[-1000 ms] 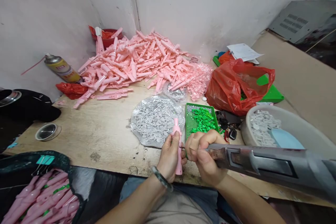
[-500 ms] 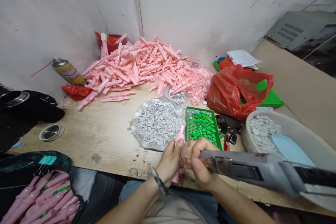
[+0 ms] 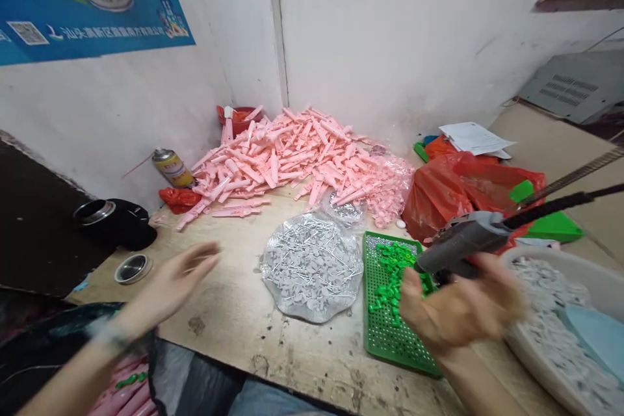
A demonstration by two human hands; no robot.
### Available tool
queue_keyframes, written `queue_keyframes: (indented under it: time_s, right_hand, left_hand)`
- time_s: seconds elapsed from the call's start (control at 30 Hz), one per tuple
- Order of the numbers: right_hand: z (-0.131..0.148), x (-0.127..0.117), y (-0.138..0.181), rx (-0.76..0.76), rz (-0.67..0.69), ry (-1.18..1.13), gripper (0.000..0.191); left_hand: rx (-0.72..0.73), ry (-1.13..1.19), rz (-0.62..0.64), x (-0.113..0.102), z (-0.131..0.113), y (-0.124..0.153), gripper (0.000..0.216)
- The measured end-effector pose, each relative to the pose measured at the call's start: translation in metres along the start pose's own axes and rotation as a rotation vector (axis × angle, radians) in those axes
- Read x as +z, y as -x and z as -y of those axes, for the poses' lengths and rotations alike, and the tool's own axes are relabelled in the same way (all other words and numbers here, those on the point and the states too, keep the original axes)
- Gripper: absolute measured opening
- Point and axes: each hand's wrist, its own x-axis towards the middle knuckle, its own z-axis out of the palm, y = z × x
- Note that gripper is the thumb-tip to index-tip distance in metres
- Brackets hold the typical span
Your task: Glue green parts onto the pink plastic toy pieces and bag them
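My left hand point(image 3: 170, 281) hovers blurred over the left of the wooden table point(image 3: 229, 312), fingers stretched out and nothing in them. My right hand point(image 3: 458, 309), also blurred, is over the right edge of the green perforated tray point(image 3: 390, 338), its thumb beside the small green parts point(image 3: 390, 270). A grey power screwdriver point(image 3: 468, 240) lies across the top of this hand, and the fingers seem closed round it. A clear bag of grey pins point(image 3: 312, 266) sits between the two hands.
A big heap of pink plastic pieces point(image 3: 292, 156) fills the far corner, with a spray can point(image 3: 170, 168) to its left. A red bag point(image 3: 468, 195) lies behind the tray. A basin of grey caps point(image 3: 550, 312) is at right. A black bag of pink pieces point(image 3: 124, 390) and a steel dish point(image 3: 132, 268) are at left.
Both hands held a pink piece with the screwdriver against it at the table's front. Now they are apart: the left swung out left without the piece, the right moved over the green tray.
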Motion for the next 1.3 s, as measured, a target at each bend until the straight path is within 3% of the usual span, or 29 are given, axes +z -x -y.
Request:
queue_keyframes:
  time_s: [0.07, 0.1, 0.17, 0.23, 0.33, 0.43, 0.53, 0.6, 0.73, 0.8, 0.9, 0.97, 1.13, 1.3]
  right_hand:
    - [-0.014, 0.033, -0.003, -0.085, 0.188, 0.113, 0.028]
    - [-0.022, 0.054, -0.007, -0.107, 0.368, 0.206, 0.021]
    - [-0.041, 0.1, -0.021, -0.029, 0.803, 0.509, 0.031]
    - [-0.063, 0.139, -0.037, 0.042, 0.878, 0.625, 0.033]
    - [-0.092, 0.173, -0.056, 0.113, 0.939, 0.717, 0.023]
    - [-0.106, 0.18, -0.06, 0.149, 0.958, 0.758, 0.021]
    - [-0.105, 0.172, -0.06, 0.15, 0.93, 0.749, 0.025]
    - [-0.096, 0.163, -0.059, 0.13, 0.908, 0.718, 0.027]
    - [-0.059, 0.133, -0.04, 0.032, 0.924, 0.58, 0.026]
    - [-0.035, 0.112, -0.02, -0.096, 0.986, 0.447, 0.023]
    - [-0.002, 0.08, 0.012, -0.282, 1.026, 0.239, 0.021]
    - [0.012, 0.064, 0.028, -0.207, 0.989, 0.13, 0.019]
    - [0.025, 0.046, 0.045, 0.278, 0.843, -0.147, 0.011]
    - [0.028, 0.043, 0.056, 0.345, 0.73, -0.158, 0.01]
  left_hand:
    - [0.05, 0.079, 0.197, 0.063, -0.044, -0.051, 0.052]
    - [0.08, 0.083, 0.194, 0.098, -0.068, -0.077, 0.049]
    - [0.123, 0.069, 0.148, 0.163, -0.113, -0.126, 0.041]
    - [0.116, 0.054, 0.107, 0.211, -0.144, -0.163, 0.038]
    - [0.07, 0.061, 0.089, 0.243, -0.162, -0.197, 0.041]
    - [0.038, 0.121, 0.072, 0.239, -0.16, -0.209, 0.04]
    - [0.017, 0.237, 0.053, 0.219, -0.153, -0.191, 0.031]
    - [-0.01, 0.342, 0.081, 0.208, -0.146, -0.156, 0.028]
    - [-0.106, 0.55, 0.242, 0.201, -0.122, -0.051, 0.041]
    - [-0.237, 0.779, 0.352, 0.205, -0.11, -0.005, 0.044]
    - [-0.375, 1.006, 0.364, 0.213, -0.097, 0.036, 0.046]
    - [-0.381, 0.999, 0.361, 0.216, -0.093, 0.047, 0.048]
    - [-0.408, 1.025, 0.452, 0.215, -0.093, 0.059, 0.053]
    - [-0.377, 1.015, 0.433, 0.218, -0.091, 0.066, 0.053]
